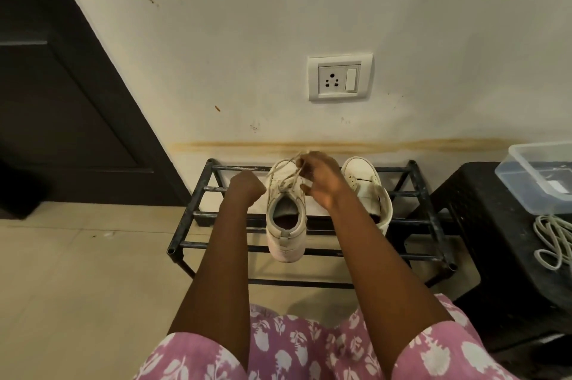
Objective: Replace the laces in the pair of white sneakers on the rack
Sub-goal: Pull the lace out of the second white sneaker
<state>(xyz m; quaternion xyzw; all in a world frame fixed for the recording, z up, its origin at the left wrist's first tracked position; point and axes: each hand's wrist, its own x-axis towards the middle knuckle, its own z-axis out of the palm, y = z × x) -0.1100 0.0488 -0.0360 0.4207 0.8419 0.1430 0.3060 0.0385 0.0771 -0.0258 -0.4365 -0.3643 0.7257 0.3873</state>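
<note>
**Position.** The laced sneaker [284,243] lies on the top tier of the rack [216,245], at mid-width, toe to the wall. Its heel overhangs the rack's front bar. The second sneaker [360,175] sits just beside it toward the rack's right end, partly behind the right forearm. Its eyelets appear bare.

**Grip.** The right hand [322,181] pinches the old lace [291,171] above the rack's back bar, and the strands rise taut from the eyelets. The left hand [246,186] is curled against the laced sneaker's left flank. Whether it grips the shoe or merely rests there cannot be told.

**Step judged.** The old lace is being drawn out of the first shoe.

**Risks.**
- The heel is unsupported beyond the front bar. If the left hand is not bracing the shoe, a sharp tug could rock or slide it and tip it off the rack's front.
- The tier is open bars, so a shifted shoe could catch or tilt in a gap.
- Pulling both strands together may jam the lace in an eyelet, and forcing it would drag the whole shoe.
- The new laces [554,240] lie coiled on the stool [483,209], well to the right of the rack. Reaching for them would leave the shoe unheld.
</note>
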